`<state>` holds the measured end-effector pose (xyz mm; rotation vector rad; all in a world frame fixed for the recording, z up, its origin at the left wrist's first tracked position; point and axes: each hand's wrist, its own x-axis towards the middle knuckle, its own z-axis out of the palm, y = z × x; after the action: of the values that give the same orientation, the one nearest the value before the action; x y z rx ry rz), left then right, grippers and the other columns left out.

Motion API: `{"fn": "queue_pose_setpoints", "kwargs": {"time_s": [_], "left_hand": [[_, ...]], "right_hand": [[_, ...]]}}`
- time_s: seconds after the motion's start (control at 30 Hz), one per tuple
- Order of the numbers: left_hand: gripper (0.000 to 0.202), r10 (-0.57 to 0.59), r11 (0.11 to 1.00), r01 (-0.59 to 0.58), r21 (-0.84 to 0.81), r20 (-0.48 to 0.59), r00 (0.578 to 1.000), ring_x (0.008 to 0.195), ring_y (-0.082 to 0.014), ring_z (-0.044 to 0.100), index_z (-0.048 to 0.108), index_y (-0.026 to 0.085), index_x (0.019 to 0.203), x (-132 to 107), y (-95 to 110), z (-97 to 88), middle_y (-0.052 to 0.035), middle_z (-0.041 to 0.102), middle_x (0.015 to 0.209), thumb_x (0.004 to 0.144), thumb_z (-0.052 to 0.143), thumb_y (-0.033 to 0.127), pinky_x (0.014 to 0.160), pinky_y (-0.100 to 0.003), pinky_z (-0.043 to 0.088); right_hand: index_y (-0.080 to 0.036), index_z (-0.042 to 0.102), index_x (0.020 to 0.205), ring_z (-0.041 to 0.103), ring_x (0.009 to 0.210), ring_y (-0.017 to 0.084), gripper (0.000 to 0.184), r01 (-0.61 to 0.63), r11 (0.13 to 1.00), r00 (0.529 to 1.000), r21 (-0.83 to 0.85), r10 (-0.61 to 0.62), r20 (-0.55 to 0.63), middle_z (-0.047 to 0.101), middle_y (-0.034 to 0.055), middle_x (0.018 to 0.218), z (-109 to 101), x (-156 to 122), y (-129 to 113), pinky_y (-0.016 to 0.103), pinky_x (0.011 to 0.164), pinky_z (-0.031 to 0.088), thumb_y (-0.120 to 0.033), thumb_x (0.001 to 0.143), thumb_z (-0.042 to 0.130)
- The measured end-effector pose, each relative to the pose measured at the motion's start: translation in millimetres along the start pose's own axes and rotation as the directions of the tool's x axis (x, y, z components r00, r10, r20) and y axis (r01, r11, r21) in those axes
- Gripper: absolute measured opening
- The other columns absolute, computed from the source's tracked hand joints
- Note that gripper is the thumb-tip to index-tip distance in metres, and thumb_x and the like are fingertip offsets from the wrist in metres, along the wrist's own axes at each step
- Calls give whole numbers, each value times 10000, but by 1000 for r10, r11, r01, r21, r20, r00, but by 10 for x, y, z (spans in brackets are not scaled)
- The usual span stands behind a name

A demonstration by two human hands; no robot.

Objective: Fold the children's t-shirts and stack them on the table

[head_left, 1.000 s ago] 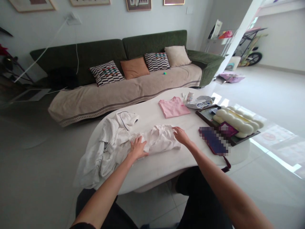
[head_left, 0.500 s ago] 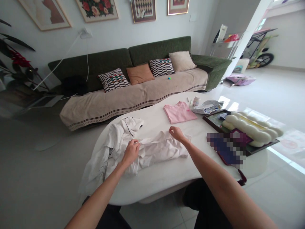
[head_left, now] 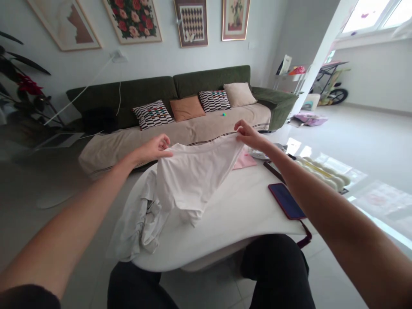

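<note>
I have the white shirt [head_left: 193,176] lifted off the worktop [head_left: 244,206] and stretched out between both hands; my left hand [head_left: 154,148] pinches one top corner of the cloth, its grip clenched on the fabric with the fingers curled in; my right hand [head_left: 249,135] pinches the other top corner, likewise grasping the shirt between thumb and fingers; the cloth hangs down from that held edge, sagging in soft folds, and its lower end touches or nearly touches the worktop, I cannot tell which.

Just to the left of the hanging shirt lies a heap of white laundry [head_left: 138,223], crumpled and spilling over the near-left edge of the worktop; behind the shirt, partly hidden by it, a folded pink garment [head_left: 243,160] lies flat; near my right forearm a dark phone [head_left: 286,201] rests face up near the front edge of the worktop, with a strap trailing over the edge; further right sits a tray [head_left: 273,170] carrying a pale, bumpy cushion-like thing [head_left: 322,174]; beyond the worktop stands a green sofa [head_left: 144,88] with patterned and plain cushions along its back; my dark-trousered knees show below the worktop's edge.
</note>
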<state>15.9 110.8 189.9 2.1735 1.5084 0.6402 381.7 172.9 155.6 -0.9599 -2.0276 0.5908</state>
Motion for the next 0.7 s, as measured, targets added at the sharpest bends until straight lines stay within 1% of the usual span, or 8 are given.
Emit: {"fn": "queue_pose_setpoints", "kwargs": {"time_s": [0.07,0.13,0.27,0.4,0.5,0.6,0.67,0.7], "left_hand": [[346,11,1000,-11,16,33,999,567,-107,484,528,172,769,-62,40,-65,28,532,621,566,678,409,524,-202,363],[278,9,997,-12,82,40,999,569,-108,488,534,165,675,-119,38,-31,17,551,610,576,660,392,530,-202,366],[190,8,961,-11,275,14,1000,570,-124,516,592,158,654,-170,18,135,4,585,587,605,606,341,546,-210,368],[136,87,884,-79,461,3,996,565,-139,540,630,159,648,-160,25,248,-16,607,591,627,527,245,577,-223,375],[171,134,831,-97,547,-28,991,611,-155,567,631,160,638,-159,25,305,-49,638,661,650,463,190,622,-234,390],[194,129,788,-45,614,-94,987,677,-172,581,631,168,688,-168,59,312,-68,649,754,704,442,208,647,-244,397],[195,134,768,-4,640,-155,979,746,-180,582,627,180,732,-166,143,237,-68,639,866,741,440,238,660,-251,399],[194,137,765,21,643,-195,971,784,-185,579,623,186,753,-160,211,164,-63,626,908,755,440,251,672,-254,400]], "right_hand": [[-198,496,799,355,486,82,159,39,995,998,-88,-35,46,391,-69,548,-144,4,-91,196,475,277,-188,641,482],[-179,535,711,390,508,86,82,48,971,997,-235,-33,68,432,-53,545,-211,-26,-147,203,497,291,-194,632,518],[-165,599,682,484,582,110,75,62,886,996,-459,-27,82,549,-17,603,-197,-118,-192,216,578,339,-166,640,536],[-167,630,695,537,642,147,137,78,793,997,-604,-45,69,616,21,665,-148,-154,-219,237,629,355,-127,679,500],[-157,640,729,557,680,171,172,55,752,998,-657,-52,24,635,45,698,-132,-146,-245,253,653,360,-107,699,477],[-142,642,726,557,687,168,151,65,754,998,-654,-63,28,632,53,718,-170,-122,-283,263,677,370,-106,695,499],[-139,641,677,547,674,159,113,75,765,997,-640,-58,47,620,48,707,-254,-89,-343,272,689,379,-106,676,533],[-141,640,652,540,660,154,95,64,772,998,-632,-47,43,610,39,682,-314,-66,-392,279,692,383,-106,664,552]]}}
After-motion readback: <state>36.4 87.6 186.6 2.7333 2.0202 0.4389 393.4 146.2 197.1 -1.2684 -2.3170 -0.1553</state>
